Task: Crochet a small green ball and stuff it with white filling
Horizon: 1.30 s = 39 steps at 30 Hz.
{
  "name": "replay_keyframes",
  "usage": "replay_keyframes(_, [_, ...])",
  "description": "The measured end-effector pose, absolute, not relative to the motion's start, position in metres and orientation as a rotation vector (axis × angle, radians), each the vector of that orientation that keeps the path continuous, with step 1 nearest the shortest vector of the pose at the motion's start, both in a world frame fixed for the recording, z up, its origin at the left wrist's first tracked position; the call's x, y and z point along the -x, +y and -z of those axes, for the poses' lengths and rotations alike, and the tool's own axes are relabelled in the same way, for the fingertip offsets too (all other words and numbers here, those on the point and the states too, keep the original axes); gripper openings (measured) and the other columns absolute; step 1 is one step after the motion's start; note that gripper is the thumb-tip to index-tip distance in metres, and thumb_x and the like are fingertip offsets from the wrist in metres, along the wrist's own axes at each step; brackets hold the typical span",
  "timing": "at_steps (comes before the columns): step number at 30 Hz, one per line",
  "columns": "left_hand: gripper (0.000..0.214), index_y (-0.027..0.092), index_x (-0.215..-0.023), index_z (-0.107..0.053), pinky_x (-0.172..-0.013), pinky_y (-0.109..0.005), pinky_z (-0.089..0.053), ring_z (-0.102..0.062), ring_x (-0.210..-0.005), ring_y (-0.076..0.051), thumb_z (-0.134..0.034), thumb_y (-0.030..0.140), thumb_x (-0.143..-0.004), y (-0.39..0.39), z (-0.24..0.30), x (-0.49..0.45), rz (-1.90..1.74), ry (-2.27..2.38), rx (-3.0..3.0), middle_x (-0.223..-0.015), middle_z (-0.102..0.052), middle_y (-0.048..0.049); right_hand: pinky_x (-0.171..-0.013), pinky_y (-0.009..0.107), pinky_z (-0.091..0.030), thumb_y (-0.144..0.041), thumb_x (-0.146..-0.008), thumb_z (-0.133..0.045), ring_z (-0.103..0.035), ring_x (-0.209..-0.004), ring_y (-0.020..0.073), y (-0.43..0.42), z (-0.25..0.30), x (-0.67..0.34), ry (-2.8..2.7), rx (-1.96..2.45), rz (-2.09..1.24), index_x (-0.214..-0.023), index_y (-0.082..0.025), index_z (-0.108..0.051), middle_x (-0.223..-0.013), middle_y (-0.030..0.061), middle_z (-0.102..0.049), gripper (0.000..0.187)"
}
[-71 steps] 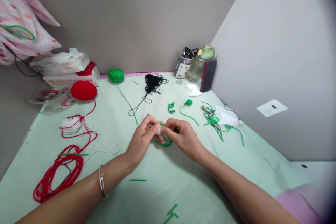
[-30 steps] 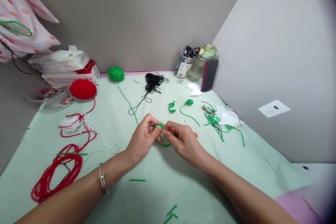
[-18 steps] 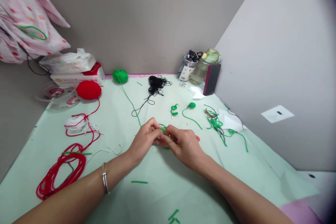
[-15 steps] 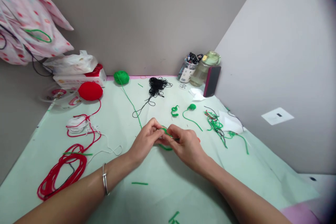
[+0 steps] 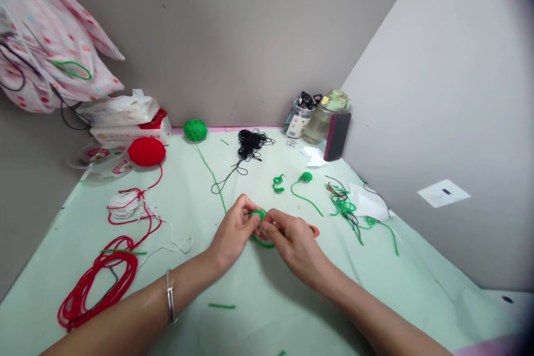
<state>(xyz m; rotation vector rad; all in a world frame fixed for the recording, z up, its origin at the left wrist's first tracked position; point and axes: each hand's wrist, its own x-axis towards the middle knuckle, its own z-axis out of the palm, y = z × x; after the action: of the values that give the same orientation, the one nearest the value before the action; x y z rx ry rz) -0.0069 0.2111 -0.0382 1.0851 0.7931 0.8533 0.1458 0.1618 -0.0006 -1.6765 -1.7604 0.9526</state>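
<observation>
My left hand (image 5: 234,232) is closed, pinching a small green crochet piece (image 5: 257,214) between thumb and fingers. Right against it, my right hand (image 5: 294,239) has its thumb and fingertips pressed together at the piece. A thin dark bit shows in the right grip, too small to name. Below the fingers curves a loop of green yarn (image 5: 262,243). A strand (image 5: 211,169) runs from the green yarn ball (image 5: 195,130) at the back toward my left hand. Partly behind my right hand lies an orange object with a dark middle (image 5: 314,231).
Red yarn ball (image 5: 147,152), white yarn (image 5: 124,204) and coiled red yarn (image 5: 98,283) lie left. Black yarn (image 5: 250,144), a green curl (image 5: 278,183) and a small green ball (image 5: 306,177) lie beyond my hands. Tangled scraps (image 5: 344,203), a phone (image 5: 337,137) and a bottle (image 5: 321,117) are right.
The view has tilted slightly, so the scene sits lower. My right fingertips have shifted a little at the green piece, and more of the piece and of the orange object shows.
</observation>
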Motion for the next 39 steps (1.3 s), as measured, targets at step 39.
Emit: replay_keyframes(39, [0.032, 0.019, -0.116, -0.07, -0.092, -0.033, -0.052, -0.072, -0.091, -0.019, -0.073, 0.038, -0.091, 0.233, 0.05, 0.022, -0.945, 0.836, -1.007, -0.094, -0.071, -0.0026, -0.073, 0.032, -0.052, -0.055, -0.106, -0.041, -0.063, -0.084, 0.0196, 0.17, 0.002, -0.174, -1.415, 1.512, -0.767, -0.127, -0.026, -0.067, -0.098, 0.0064, -0.067, 0.045])
